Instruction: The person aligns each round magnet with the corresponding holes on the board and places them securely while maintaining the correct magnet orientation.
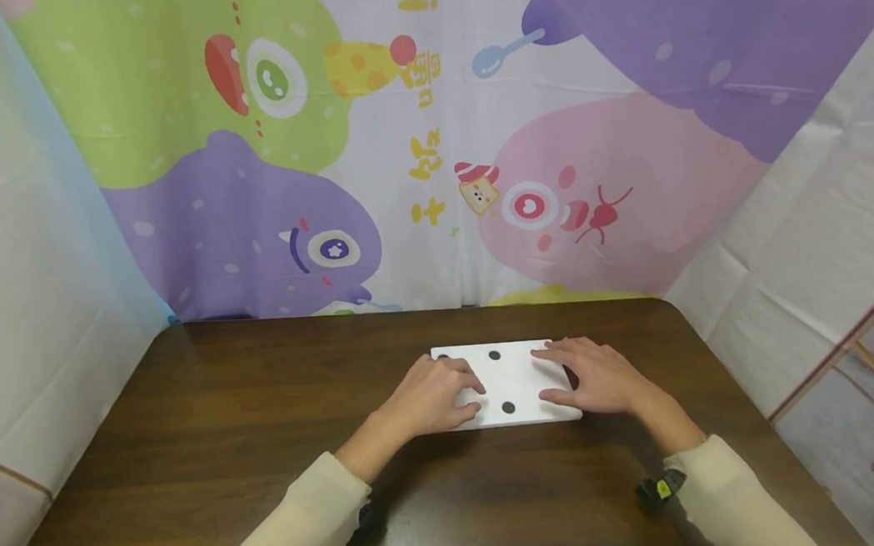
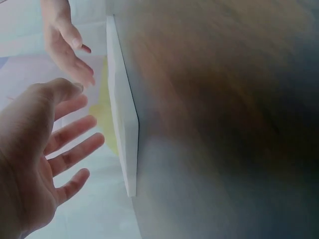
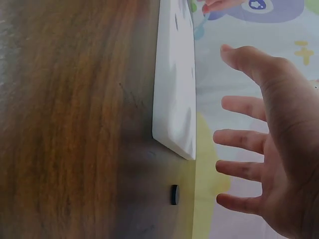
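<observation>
A white rectangular slab (image 1: 522, 380) with several round black spots lies flat on the table; whether the spots are holes or discs I cannot tell. Over its left end hovers my left hand (image 1: 435, 394), fingers loosely bent and holding nothing. My right hand (image 1: 597, 376) is spread above the right end, thumb and fingers apart, also with nothing in it. In the right wrist view, a gap shows between the right fingers (image 3: 241, 139) and the slab (image 3: 174, 89). A small black disc (image 3: 175, 194) sits on the table just off the slab's end, partly hidden by my hand in the head view.
The dark brown wooden table (image 1: 279, 399) reaches back to a cartoon-printed curtain (image 1: 436, 265). Pale fabric panels (image 1: 787, 226) stand along both sides. A black strap with a yellow-green patch (image 1: 662, 486) is at my right cuff.
</observation>
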A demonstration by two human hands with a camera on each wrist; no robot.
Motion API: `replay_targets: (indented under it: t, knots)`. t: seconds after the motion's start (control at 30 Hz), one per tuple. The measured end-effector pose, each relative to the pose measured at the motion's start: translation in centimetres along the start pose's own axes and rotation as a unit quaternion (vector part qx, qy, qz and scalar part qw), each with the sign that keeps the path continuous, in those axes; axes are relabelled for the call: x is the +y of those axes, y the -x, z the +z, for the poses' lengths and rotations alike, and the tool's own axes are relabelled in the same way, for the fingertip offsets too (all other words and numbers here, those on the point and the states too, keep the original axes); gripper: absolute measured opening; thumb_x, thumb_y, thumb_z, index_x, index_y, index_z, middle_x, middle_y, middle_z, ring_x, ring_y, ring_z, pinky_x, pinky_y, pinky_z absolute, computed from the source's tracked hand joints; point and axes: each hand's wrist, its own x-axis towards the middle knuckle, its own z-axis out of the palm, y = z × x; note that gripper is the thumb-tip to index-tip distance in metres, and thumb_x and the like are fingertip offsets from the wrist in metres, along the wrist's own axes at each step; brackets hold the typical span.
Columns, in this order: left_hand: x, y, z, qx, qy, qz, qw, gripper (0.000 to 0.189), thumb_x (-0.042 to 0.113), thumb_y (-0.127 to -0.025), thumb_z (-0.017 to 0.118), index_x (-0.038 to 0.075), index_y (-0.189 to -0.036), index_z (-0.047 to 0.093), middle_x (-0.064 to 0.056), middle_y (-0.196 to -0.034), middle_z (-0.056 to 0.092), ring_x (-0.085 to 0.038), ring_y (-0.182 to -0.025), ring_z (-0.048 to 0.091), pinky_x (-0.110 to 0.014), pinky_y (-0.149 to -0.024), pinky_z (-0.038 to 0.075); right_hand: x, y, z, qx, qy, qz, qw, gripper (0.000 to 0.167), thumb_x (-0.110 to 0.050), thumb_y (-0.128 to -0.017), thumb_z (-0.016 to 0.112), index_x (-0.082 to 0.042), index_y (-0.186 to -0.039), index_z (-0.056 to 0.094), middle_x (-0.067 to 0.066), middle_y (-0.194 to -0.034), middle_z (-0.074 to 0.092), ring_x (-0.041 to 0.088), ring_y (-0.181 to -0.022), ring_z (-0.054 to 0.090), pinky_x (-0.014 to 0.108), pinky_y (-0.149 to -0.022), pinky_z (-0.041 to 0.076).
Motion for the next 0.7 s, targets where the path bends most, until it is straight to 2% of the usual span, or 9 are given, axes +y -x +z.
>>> replay_targets:
  t: [0.1, 0.27, 0.47, 0.7]
  knots:
    - [-0.3, 0.5, -0.2, -0.002, -0.005, -0.003, 1.0, 0.021, 0.038, -0.096, 0.085, 0.027, -0.114, 0.09, 0.006, -0.117, 0.085, -0.017, -0.11, 0.08, -0.036, -0.081, 0.053, 0.0, 0.2, 0.0, 0.013, 0.007, -0.009, 0.9998, 0.07, -0.059, -0.097, 0.078, -0.02, -0.154, 0.07, 0.017, -0.157, 0.071, 0.047, -0.144, 0.065, 0.076, -0.107, 0.055]
    - [-0.9, 1.4, -0.5, -0.017, 0.008, -0.027, 0.9995, 0.026, 0.038, -0.097, 0.085, 0.026, -0.12, 0.088, 0.003, -0.126, 0.082, -0.019, -0.121, 0.076, -0.042, -0.092, 0.057, 0.2, 0.6, 0.0, 0.028, 0.012, -0.008, 0.9995, 0.065, -0.055, -0.097, 0.08, -0.019, -0.15, 0.073, 0.014, -0.154, 0.074, 0.043, -0.141, 0.068, 0.071, -0.108, 0.057]
    - [-1.8, 2.4, -0.6, -0.017, 0.016, -0.046, 0.9986, 0.03, 0.039, -0.095, 0.087, 0.026, -0.123, 0.087, 0.001, -0.128, 0.081, -0.022, -0.119, 0.074, -0.045, -0.095, 0.056, 0.5, 1.0, -0.1, 0.047, 0.022, -0.01, 0.9986, 0.061, -0.054, -0.098, 0.08, -0.02, -0.148, 0.074, 0.01, -0.151, 0.076, 0.04, -0.138, 0.07, 0.067, -0.104, 0.059]
    - [-2.8, 3.2, -0.7, -0.014, 0.013, -0.058, 0.9981, 0.039, 0.046, -0.094, 0.088, 0.027, -0.127, 0.085, -0.001, -0.137, 0.079, -0.025, -0.127, 0.073, -0.048, -0.098, 0.056, 1.0, 1.9, -0.5, 0.064, 0.028, -0.013, 0.9975, 0.061, -0.051, -0.097, 0.082, -0.019, -0.148, 0.074, 0.011, -0.15, 0.077, 0.04, -0.135, 0.071, 0.065, -0.102, 0.061]
